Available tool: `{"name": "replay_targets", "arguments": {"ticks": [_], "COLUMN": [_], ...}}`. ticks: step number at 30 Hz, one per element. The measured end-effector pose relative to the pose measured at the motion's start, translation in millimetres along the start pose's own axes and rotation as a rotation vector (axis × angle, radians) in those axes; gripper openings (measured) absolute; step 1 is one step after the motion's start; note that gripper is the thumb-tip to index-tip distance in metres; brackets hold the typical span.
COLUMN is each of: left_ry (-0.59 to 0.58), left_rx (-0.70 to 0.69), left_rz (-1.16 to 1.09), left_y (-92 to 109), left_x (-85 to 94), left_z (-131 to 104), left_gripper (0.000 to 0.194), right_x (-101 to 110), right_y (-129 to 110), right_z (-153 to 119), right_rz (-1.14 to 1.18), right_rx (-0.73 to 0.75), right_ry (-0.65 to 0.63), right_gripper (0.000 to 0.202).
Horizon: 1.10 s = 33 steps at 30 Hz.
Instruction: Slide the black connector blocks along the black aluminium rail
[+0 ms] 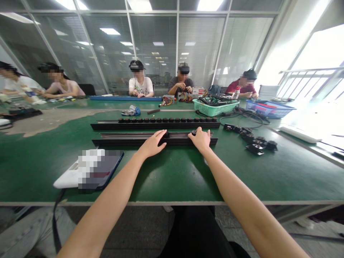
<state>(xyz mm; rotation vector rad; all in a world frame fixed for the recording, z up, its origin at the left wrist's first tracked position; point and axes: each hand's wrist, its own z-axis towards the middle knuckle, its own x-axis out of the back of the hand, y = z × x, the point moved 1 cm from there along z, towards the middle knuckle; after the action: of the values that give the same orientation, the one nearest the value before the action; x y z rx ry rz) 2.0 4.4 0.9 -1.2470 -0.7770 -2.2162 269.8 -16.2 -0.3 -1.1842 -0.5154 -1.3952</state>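
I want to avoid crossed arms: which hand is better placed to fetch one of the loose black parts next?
Probably the right hand: it is nearer the loose black parts, while the left hand is farther away, over the nearer black rail.

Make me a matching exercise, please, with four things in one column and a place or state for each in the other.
Things:
1. Nearer black rail
2. Farther black rail
3. Green basket
4. Loose black parts

Places or states:
A. Scattered on the table, right of the rails
B. Holding a heap of dark items
C. Left hand and right hand both at it
D. Bearing a long row of small black parts

Right pairs: 1-C, 2-D, 3-B, 4-A
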Motion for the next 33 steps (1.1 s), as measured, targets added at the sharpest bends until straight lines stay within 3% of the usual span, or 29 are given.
{"name": "replay_targets", "arguments": {"ticks": [11, 33], "left_ry": [-0.005, -0.014], "left_rx": [0.003, 0.003], "left_rz": [-0.007, 0.003], "left_y": [2.3, 1.8], "left_x": [2.5, 1.8], "left_z": [-0.5, 0.2], "left_gripper": [0.068, 0.07], "right_x": [0.8, 9.7], "right_y": [1.2, -3.5], "right_z": [-0.4, -5.3], "right_rz": [-0.03, -0.072], "right_rx": [-0.039, -0.074], "right_ry": [0.044, -0.014], "right_gripper": [0.039, 0.038]}}
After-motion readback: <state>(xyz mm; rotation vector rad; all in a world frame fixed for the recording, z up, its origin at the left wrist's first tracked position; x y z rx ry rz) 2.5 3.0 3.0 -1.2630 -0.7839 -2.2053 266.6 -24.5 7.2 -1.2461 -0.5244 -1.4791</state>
